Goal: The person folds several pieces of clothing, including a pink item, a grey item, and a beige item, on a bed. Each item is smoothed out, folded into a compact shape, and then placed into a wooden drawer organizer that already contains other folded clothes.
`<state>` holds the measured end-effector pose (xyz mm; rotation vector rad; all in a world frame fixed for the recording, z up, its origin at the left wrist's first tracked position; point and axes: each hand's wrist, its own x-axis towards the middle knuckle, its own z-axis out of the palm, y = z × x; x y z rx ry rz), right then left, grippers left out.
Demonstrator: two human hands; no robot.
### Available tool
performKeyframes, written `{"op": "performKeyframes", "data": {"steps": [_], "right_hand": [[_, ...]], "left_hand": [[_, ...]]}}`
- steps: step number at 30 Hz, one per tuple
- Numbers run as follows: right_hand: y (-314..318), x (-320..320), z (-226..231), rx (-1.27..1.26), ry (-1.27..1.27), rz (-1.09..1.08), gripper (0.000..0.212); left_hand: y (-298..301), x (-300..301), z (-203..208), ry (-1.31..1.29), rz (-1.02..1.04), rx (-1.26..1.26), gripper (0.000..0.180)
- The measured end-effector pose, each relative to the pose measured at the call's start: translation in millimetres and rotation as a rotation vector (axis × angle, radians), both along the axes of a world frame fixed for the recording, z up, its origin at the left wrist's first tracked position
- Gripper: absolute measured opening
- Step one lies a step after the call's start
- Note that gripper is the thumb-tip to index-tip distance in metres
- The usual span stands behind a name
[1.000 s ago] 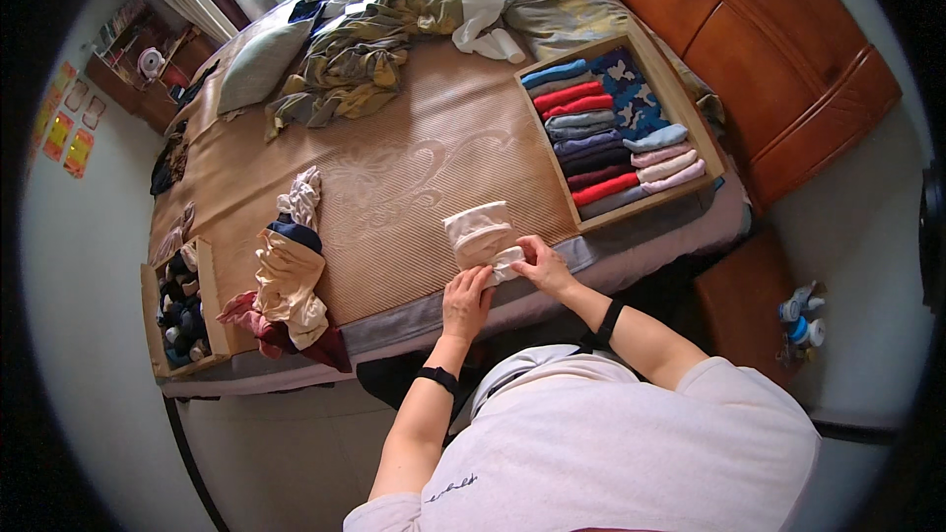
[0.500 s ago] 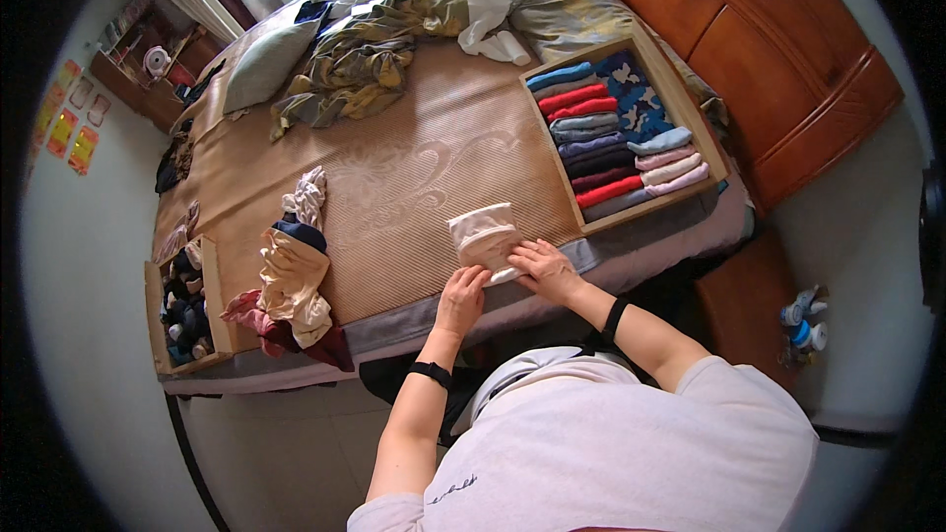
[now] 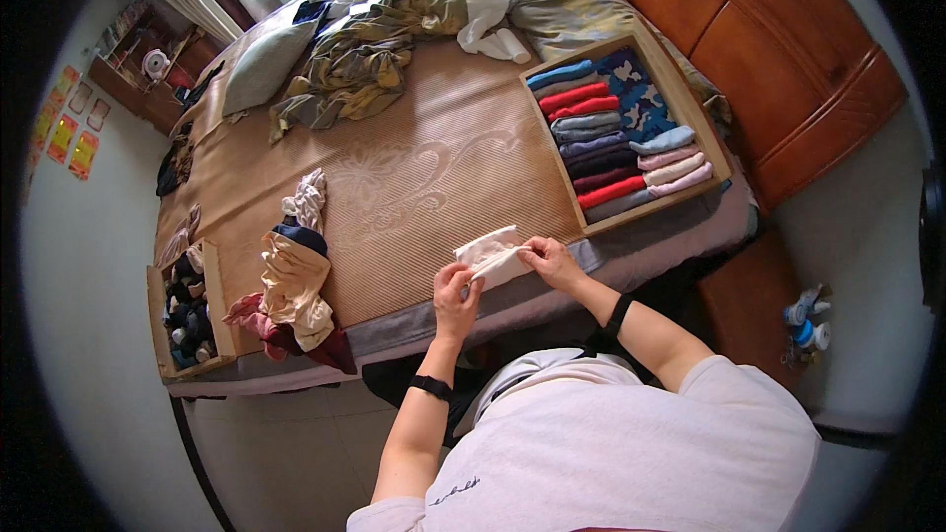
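A small pale pink folded garment (image 3: 493,251) lies at the near edge of the bed, its near part lifted. My left hand (image 3: 458,298) pinches its left corner between thumb and fingers. At the opposite corner, my right hand (image 3: 552,263) grips the cloth the same way. To the right stands a wooden drawer box (image 3: 583,187) with rows of rolled or folded clothes (image 3: 596,153) in red, grey, blue, black and pink. The exact kind of the garment in my hands cannot be made out.
A heap of loose clothes (image 3: 296,286) lies left on the woven bed mat (image 3: 394,177). Beyond its left side sits a smaller wooden box (image 3: 219,300) of dark balled items. A crumpled quilt (image 3: 365,49) and a pillow (image 3: 266,64) lie farther back. The carved headboard (image 3: 769,69) rises at right.
Both hands have gone from lying on the garment to pinching its near corners. Its near edge has come up and folds toward the far side.
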<state>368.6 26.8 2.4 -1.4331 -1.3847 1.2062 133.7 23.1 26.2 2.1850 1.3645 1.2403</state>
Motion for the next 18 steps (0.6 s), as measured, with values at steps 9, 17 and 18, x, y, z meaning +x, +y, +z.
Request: {"op": "performKeyframes", "data": {"steps": [9,17,18], "right_hand": [[31.1,-40.3,-1.5,0.095,-0.481,-0.345,0.034],[44.2,-43.9,-27.6,0.296,-0.897,-0.413,0.027],[44.8,-44.7,-30.5,0.34,-0.933,-0.423,0.026]], "left_hand": [[42.4,12.1,-24.6,-0.342,0.235,-0.685,0.025],[36.6,41.7,-10.8,0.091,0.35,-0.268,0.036],[36.3,42.5,-8.9,0.224,0.234,-0.168,0.039]]}}
